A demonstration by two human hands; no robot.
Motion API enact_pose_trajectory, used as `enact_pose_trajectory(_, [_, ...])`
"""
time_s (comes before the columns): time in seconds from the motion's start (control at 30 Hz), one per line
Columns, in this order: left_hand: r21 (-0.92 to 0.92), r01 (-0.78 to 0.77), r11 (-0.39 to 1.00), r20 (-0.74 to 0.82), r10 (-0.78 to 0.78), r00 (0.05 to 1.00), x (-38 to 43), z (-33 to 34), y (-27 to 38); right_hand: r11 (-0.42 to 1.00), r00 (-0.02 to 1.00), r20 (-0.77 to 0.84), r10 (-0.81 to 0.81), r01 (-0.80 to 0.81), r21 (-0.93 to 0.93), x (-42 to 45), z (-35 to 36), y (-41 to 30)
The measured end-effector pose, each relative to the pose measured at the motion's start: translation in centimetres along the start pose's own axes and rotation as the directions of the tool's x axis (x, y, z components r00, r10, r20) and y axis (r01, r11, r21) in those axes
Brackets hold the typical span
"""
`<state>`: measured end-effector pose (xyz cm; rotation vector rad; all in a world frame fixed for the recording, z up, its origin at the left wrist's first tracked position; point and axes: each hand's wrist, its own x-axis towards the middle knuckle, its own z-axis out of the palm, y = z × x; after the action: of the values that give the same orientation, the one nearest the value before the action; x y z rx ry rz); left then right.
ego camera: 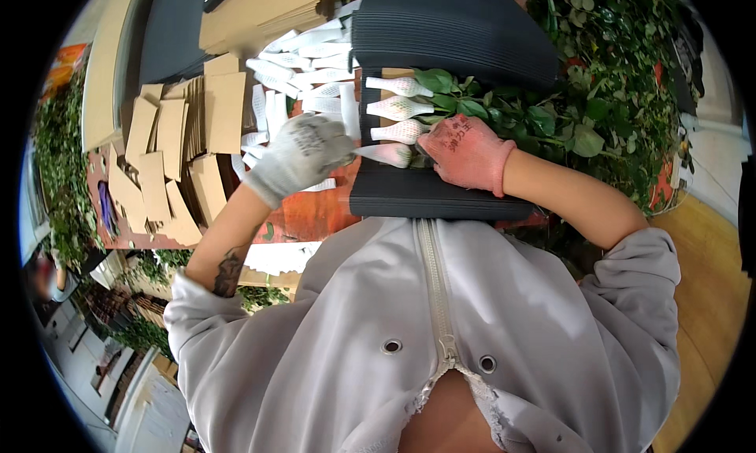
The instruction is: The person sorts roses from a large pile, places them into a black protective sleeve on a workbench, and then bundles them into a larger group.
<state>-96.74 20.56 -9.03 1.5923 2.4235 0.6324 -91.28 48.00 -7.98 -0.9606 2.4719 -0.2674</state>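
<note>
My left hand [304,148], in a whitish knit glove, pinches the narrow tip of a white foam mesh sleeve [387,154]. That sleeve covers a pale pink rose bud. At the bud's base, my right hand [469,153], in a pink knit glove, closes around the rose's stem, which the glove mostly hides. Three more sleeved rose buds [399,108] lie in a row just beyond, their tips pointing left and leafy stems [520,113] running right. Under them are black corrugated sheets [440,193] and a strip of brown cardboard [390,72].
Loose foam sleeves [319,51] lie scattered behind my left hand. Cut cardboard pieces [165,140] pile up at left, with larger cardboard sheets [266,16] behind. A black sheet stack [449,33] stands at the back. Rose foliage [620,57] crowds the right side of the red table [313,216].
</note>
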Motion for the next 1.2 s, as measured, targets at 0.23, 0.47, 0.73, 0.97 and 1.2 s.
enact_pose_trajectory(0.23, [-0.132, 0.299, 0.945, 0.123, -0.284, 0.951, -1.7, -5.1, 1.1, 0.986, 0.995, 0.083, -0.047, 0.059, -0.157, 0.4, -0.1, -0.9])
enact_pose_trajectory(0.47, [-0.438, 0.257, 0.862, 0.349, -0.101, 0.932, 2.5, -1.5, 3.3, 0.997, 0.999, 0.038, -0.008, 0.011, -0.082, -0.7, -3.5, -2.2])
enact_pose_trajectory(0.73, [-0.634, 0.375, 0.676, 0.401, -0.126, 0.907, 1.6, -0.8, 2.8, 0.977, 0.983, 0.044, 0.177, -0.170, -0.131, 0.3, -2.7, -1.5])
enact_pose_trajectory(0.97, [-0.439, 0.370, 0.819, 0.253, -0.282, 0.925, 2.4, -2.9, 4.0, 0.990, 0.983, -0.183, 0.015, -0.040, -0.133, 1.1, 0.1, -0.8])
enact_pose_trajectory(1.2, [0.162, 0.213, 0.963, 0.167, -0.240, 0.956, 2.2, 1.1, 0.9, 0.980, 0.991, -0.132, -0.018, -0.008, -0.198, 0.5, -0.3, -1.0])
